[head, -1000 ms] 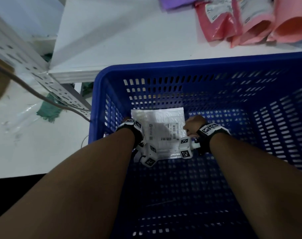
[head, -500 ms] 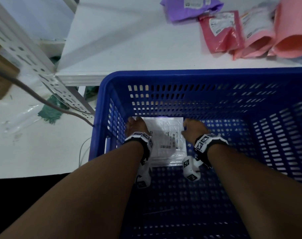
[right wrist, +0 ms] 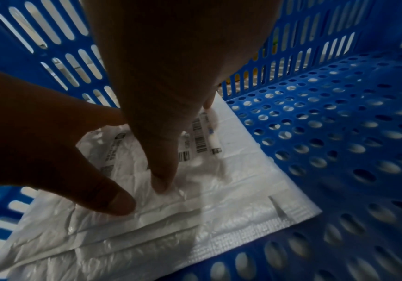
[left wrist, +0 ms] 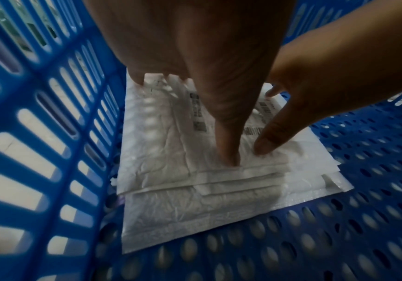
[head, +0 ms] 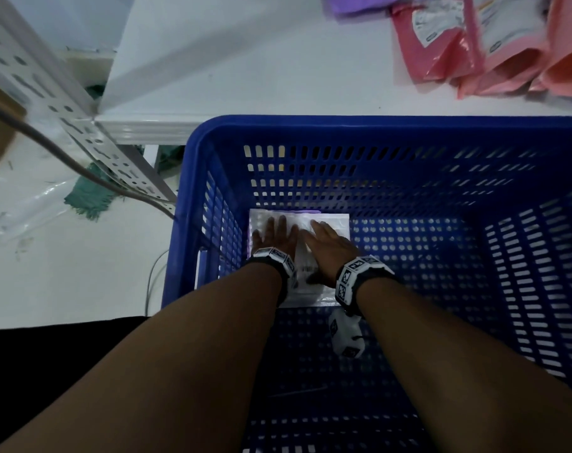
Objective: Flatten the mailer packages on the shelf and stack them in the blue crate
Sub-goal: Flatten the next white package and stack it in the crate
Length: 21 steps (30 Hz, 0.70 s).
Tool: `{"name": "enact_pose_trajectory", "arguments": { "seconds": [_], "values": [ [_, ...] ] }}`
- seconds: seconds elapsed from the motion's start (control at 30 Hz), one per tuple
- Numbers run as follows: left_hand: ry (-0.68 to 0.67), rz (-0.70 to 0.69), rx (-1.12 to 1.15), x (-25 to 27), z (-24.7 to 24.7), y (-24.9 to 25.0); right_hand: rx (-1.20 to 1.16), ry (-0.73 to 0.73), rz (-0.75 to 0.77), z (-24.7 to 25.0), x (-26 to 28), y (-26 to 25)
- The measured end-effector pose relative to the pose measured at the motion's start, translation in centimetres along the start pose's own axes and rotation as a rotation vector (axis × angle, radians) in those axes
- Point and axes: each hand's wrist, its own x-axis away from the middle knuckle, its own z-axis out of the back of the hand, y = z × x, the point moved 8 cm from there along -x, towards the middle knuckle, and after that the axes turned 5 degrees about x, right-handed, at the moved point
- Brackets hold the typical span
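My left hand (head: 275,235) and right hand (head: 327,248) lie flat, fingers extended and grasping nothing, pressing on the top white bubble mailer (head: 330,223) of a stack. The stack lies under my fingers on the floor of the blue crate (head: 343,125), against its left wall. Pink mailers (head: 441,44) and a purple mailer (head: 360,4) lie on the white shelf (head: 245,60), well beyond my fingers.

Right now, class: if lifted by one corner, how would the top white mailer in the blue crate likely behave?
The top white mailer would probably flop, since it wrinkles under the left hand. It looks light, thin and flat. Its glossy film may slide off the stack.
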Motion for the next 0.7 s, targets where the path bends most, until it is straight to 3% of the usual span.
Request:
{"name": "enact_pose_trajectory", "arguments": {
  "seconds": [0.53, 0.7],
  "values": [
    [-0.067, -0.095, -0.030, 0.1, 0.3, -0.5, 0.023, -0.121, -0.059, -0.7, 0.1, 1.2],
    [-0.041, -0.086, -0.026, 0.1, 0.1, -0.7, 0.160, 0.019, -0.013, 1.5, 0.7, -0.1]
  ]
}}
